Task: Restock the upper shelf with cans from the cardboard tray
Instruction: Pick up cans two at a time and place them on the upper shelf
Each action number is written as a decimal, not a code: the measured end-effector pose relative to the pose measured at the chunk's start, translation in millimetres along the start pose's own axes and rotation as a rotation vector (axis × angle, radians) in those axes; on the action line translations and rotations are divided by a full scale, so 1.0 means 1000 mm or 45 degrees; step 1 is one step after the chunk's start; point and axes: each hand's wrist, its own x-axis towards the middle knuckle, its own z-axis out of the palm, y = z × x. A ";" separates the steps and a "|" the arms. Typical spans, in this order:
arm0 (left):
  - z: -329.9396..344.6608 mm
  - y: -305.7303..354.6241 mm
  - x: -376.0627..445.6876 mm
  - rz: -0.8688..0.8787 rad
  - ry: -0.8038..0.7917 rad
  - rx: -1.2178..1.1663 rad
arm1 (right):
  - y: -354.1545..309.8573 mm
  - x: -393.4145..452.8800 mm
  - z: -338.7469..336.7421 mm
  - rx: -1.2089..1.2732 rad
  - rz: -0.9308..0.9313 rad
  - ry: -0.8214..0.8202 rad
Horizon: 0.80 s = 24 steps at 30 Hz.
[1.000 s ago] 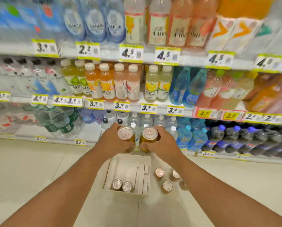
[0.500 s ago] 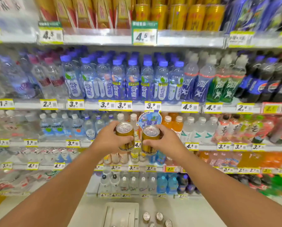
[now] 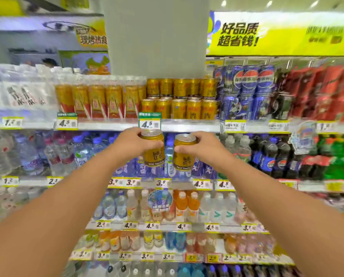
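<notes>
My left hand (image 3: 131, 143) grips a gold can (image 3: 154, 154) around its upper half. A second gold can (image 3: 184, 156) is held upright in my right hand (image 3: 202, 145). Both cans hang side by side, a small gap between them, just below the front edge of the upper shelf (image 3: 189, 125). On that shelf stand two stacked rows of matching gold cans (image 3: 179, 98). The cardboard tray is out of view.
Shrink-wrapped gold can packs (image 3: 99, 100) sit left of the loose cans, blue cola cans (image 3: 247, 92) to the right. A 4.5 price tag (image 3: 149, 122) hangs at the shelf edge above my left hand. A grey pillar (image 3: 157, 37) rises behind. Bottled drinks fill the lower shelves.
Both hands have lifted the two cans from near the floor tray up to just under the upper shelf. The view has tilted upward, and the tray has dropped out of sight.
</notes>
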 end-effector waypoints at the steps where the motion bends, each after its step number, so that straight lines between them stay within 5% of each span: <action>1: -0.002 0.010 0.003 0.008 0.012 -0.004 | -0.007 0.002 -0.010 0.012 -0.006 0.018; 13: -0.036 0.080 0.082 0.101 0.085 -0.050 | -0.066 0.071 -0.069 -0.006 -0.023 0.059; 24: -0.061 0.095 0.225 0.234 0.077 -0.066 | -0.088 0.201 -0.071 -0.126 0.047 0.426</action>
